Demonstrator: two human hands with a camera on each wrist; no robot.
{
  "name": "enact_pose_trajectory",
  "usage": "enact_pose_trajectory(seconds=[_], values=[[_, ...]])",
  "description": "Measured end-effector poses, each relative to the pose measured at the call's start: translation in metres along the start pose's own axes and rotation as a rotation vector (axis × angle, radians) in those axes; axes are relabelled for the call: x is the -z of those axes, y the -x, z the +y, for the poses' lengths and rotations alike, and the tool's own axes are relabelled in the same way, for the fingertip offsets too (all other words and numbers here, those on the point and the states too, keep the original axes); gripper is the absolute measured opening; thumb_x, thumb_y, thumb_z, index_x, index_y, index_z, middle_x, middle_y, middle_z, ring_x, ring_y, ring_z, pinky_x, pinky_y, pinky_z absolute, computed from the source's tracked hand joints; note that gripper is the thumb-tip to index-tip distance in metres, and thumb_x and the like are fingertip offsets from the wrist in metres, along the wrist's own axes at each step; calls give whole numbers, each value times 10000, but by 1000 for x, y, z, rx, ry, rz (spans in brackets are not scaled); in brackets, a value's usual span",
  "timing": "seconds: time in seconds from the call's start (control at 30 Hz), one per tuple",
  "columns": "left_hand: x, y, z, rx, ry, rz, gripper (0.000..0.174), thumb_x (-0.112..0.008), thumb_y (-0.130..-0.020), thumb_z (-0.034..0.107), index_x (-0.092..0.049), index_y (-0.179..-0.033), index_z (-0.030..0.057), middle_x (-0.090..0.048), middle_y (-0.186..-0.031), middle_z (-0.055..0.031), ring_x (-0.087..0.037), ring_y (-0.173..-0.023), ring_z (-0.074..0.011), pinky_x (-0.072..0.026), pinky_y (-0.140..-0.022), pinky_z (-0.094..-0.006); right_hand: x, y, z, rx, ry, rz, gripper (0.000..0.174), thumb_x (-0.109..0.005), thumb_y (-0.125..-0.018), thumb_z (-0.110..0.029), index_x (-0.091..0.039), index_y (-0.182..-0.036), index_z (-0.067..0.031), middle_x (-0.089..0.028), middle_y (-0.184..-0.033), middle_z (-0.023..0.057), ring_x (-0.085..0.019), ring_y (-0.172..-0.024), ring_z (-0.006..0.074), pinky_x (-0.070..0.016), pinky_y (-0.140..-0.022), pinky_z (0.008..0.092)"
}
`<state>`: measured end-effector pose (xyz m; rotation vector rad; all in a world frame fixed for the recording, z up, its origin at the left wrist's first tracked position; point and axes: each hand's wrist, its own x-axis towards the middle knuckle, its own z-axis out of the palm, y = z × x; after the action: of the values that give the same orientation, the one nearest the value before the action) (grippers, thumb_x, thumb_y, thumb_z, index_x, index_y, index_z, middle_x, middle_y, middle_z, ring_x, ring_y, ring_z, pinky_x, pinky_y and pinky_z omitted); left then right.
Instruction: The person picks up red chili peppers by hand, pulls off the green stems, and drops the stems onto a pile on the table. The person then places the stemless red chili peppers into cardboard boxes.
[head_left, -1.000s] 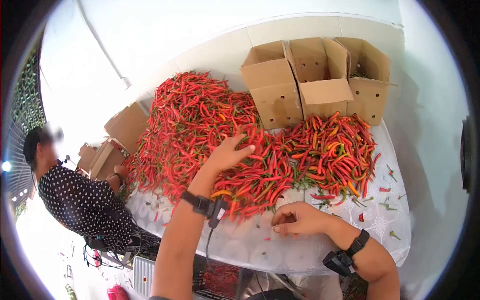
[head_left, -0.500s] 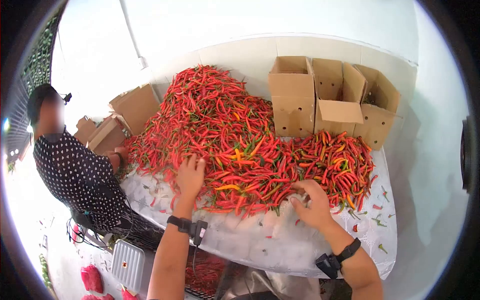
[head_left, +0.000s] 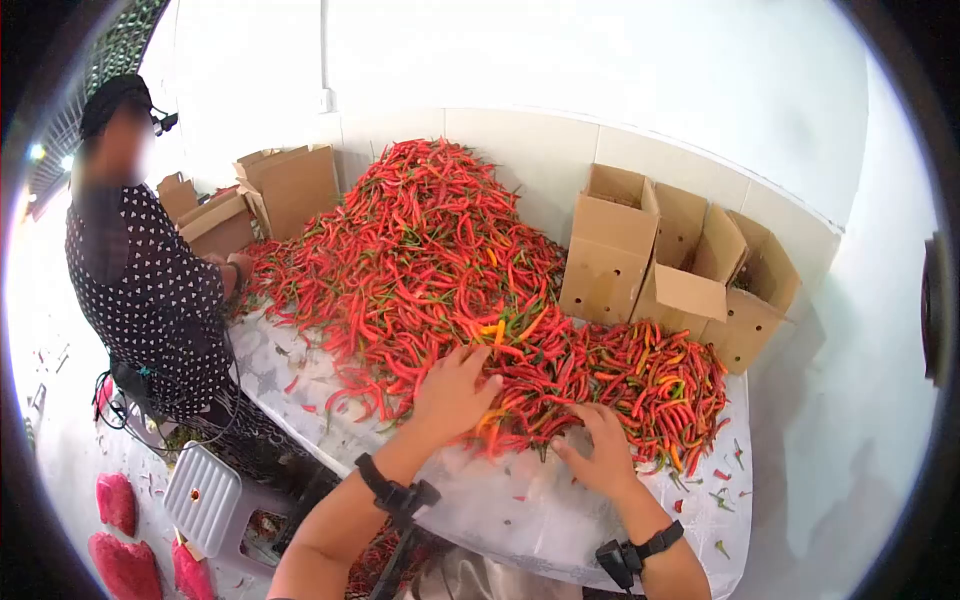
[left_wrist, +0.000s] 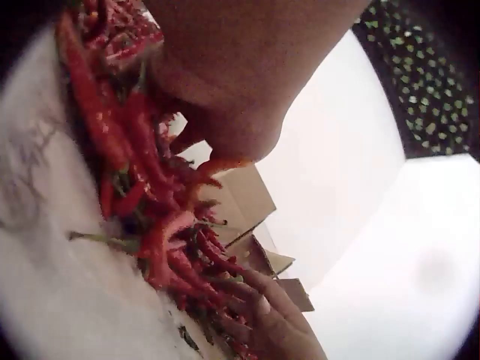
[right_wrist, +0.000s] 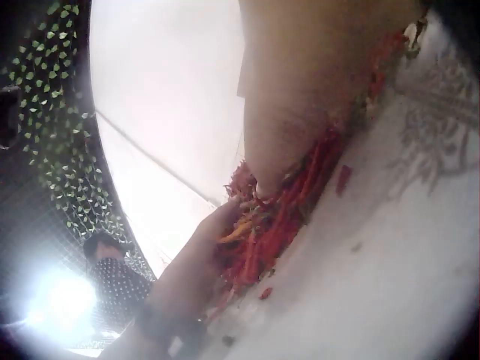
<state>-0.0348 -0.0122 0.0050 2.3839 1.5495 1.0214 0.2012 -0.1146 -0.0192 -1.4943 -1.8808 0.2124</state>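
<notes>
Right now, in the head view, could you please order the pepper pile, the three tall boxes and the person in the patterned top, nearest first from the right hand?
1. Pepper pile: at the right hand, spreading left.
2. Three tall boxes: back right.
3. Person in the patterned top: far left.

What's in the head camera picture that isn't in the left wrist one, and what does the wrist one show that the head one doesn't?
Only the head view: a pale plastic stool, pink bags on the floor, and black wrist straps.

Only the left wrist view: a low, close look under the left hand, with bright gaps showing beneath it.

Both: red chillies, the right hand, cardboard boxes and the white wall.
</notes>
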Motion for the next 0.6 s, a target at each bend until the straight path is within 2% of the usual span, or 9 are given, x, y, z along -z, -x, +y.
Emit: enact_pose_trajectory(seconds=[0.03,0.07,0.17,0.27,0.37,0.5,0.53,0.6], values=[[8,-4,-2,-8,36,-37,442,-548,-882,367,-562,-1214,76,-533,-1250,-225,-540,-1105,-402,-452,-910,-518,1,-1,0,-22,-14,3,593,-740,-746,-317,-541,-1252,-80,-510,-1242,217,-500,-1153,377,-418,-971,452],[13,-13,-11,0,-27,7,452,-571,-868,360,-553,-1224,83,-528,-1257,-226,-532,-1126,-381,-476,-885,-497,2,-3,-3,-31,-11,1,581,-742,-744,-304,-545,-1240,-75,-515,-1226,213,-511,-1135,373,-426,-960,447],[35,-51,-48,90,-175,183,502,-594,-858,399,-535,-1268,117,-507,-1288,-213,-517,-1143,-393,-466,-910,-489,2,-2,-11,-67,-33,-7,555,-747,-740,-276,-553,-1216,-65,-529,-1186,201,-534,-1097,363,-443,-934,435],[24,-87,-110,232,-245,356,647,-584,-822,558,-500,-1335,173,-444,-1381,-184,-429,-1253,-400,-404,-961,-564,4,-4,-13,-83,-77,-33,559,-751,-740,-265,-551,-1222,-66,-530,-1185,193,-528,-1106,359,-445,-935,430],[23,-101,-114,549,-325,93,819,-521,-759,730,-454,-1391,212,-362,-1464,-161,-302,-1356,-396,-287,-996,-667,7,-8,-10,-67,-78,-50,587,-752,-741,-260,-535,-1252,-67,-517,-1226,195,-511,-1143,364,-437,-957,426],[5,-106,-112,479,-390,-77,843,-470,-730,794,-447,-1398,280,-355,-1474,-144,-287,-1369,-390,-226,-1003,-698,6,-6,-14,-47,-42,-65,661,-750,-749,-277,-487,-1324,-85,-473,-1312,211,-469,-1213,378,-400,-1014,431],[2,-102,-108,427,-321,-48,774,-479,-744,773,-518,-1338,279,-438,-1403,-145,-358,-1322,-393,-251,-992,-682,6,-7,-16,-59,-32,-73,666,-748,-752,-282,-482,-1331,-89,-473,-1313,211,-460,-1221,376,-389,-1024,434],[-7,-96,-94,366,-342,-71,727,-491,-756,749,-570,-1281,252,-487,-1344,-145,-409,-1273,-387,-276,-981,-665,4,-9,-16,-62,-20,-82,670,-740,-761,-286,-468,-1343,-95,-466,-1321,222,-443,-1235,382,-368,-1042,443]])
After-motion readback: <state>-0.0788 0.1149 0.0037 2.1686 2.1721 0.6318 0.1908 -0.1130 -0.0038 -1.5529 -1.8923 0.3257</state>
